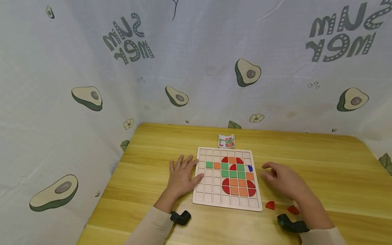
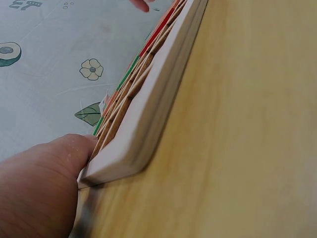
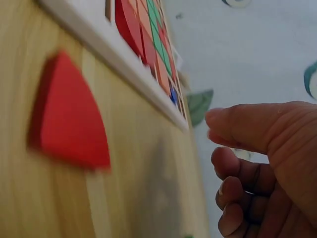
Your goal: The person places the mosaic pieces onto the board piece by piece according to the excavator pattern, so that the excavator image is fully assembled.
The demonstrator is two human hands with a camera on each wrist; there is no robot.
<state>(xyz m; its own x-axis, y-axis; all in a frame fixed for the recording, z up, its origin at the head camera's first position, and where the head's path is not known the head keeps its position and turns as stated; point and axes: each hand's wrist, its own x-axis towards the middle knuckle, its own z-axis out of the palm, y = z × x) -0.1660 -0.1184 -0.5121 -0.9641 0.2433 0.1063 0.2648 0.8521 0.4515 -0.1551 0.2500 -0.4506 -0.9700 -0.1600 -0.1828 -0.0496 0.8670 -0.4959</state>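
Observation:
A square wooden grid board [image 1: 211, 199] lies on the table, with green, orange and red pieces set in its cells. One small blue piece [image 1: 250, 168] sits in the right column. My left hand [image 1: 181, 177] rests at the board's left edge, fingers spread, its thumb over the rim. To the right of the board my right hand [image 1: 283, 179] hovers above the table, fingers loosely bent, and I see nothing between them. Two loose red quarter-round pieces, one near the board's corner [image 1: 270, 205] and one by the right wrist [image 1: 293, 209], lie on the wood.
Behind the board stands a small curled pattern card [image 1: 226, 141] with a coloured grid picture. The wooden table [image 1: 330, 163] extends to both sides. A white curtain [image 1: 202, 68] with avocado prints hangs behind and along the left side.

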